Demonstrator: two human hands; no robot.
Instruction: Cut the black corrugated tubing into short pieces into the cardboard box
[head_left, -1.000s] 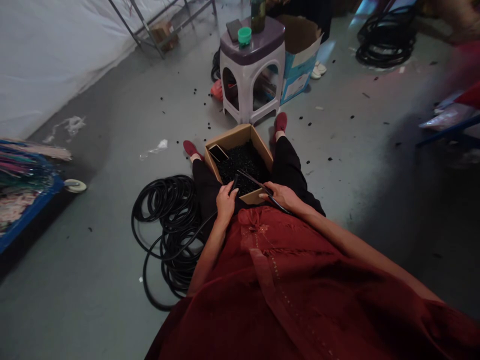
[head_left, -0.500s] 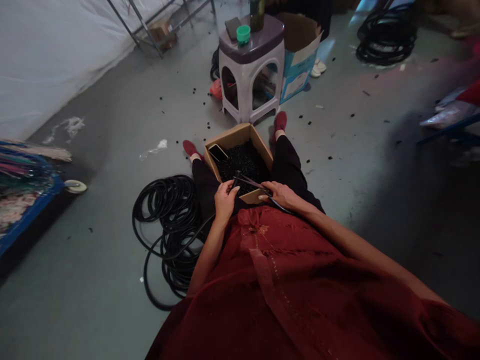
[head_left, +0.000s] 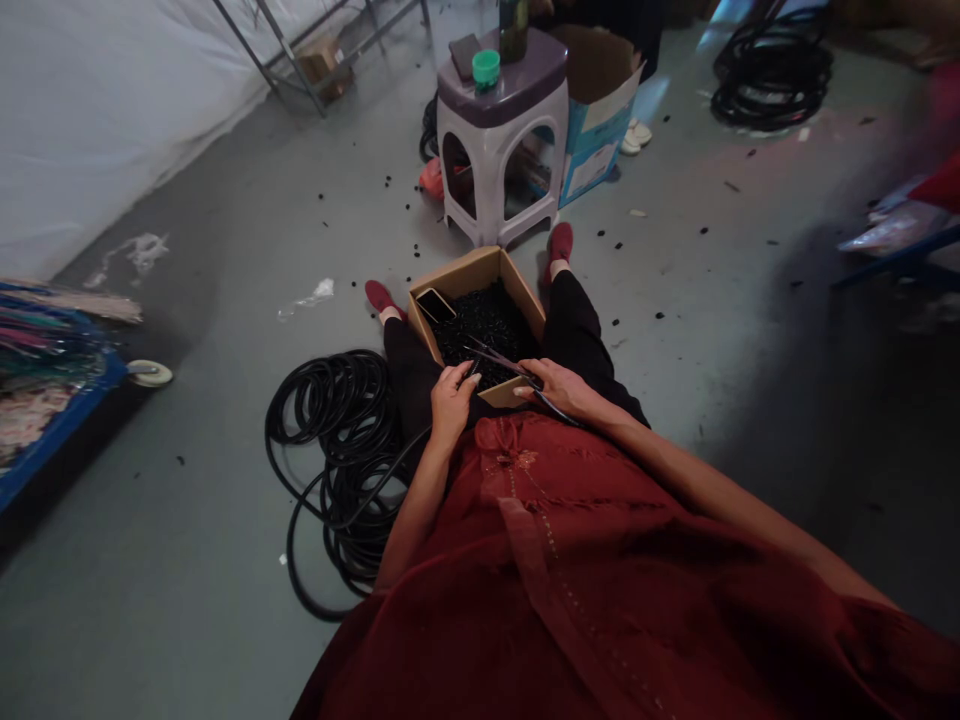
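Black tubing [head_left: 352,515] lies in loose coils on the floor at the person's left, in the head view, and one length runs up to the left hand [head_left: 452,395]. That hand's fingers are closed around the tubing near its end, which sits close to the fingertips. Scissors [head_left: 495,357] are gripped in the right hand [head_left: 556,387], fingers wrapped about the handles, the blades pointing across a cardboard box [head_left: 529,290] toward the tube end. Whether blades and tubing touch cannot be told: both are dark against the small black pieces [head_left: 487,318] filling the box. Part of the handles is hidden by the right hand, and the left forearm covers part of the coils. Atop the stool [head_left: 501,150], a bottle [head_left: 514,30] is cut off by the top edge.
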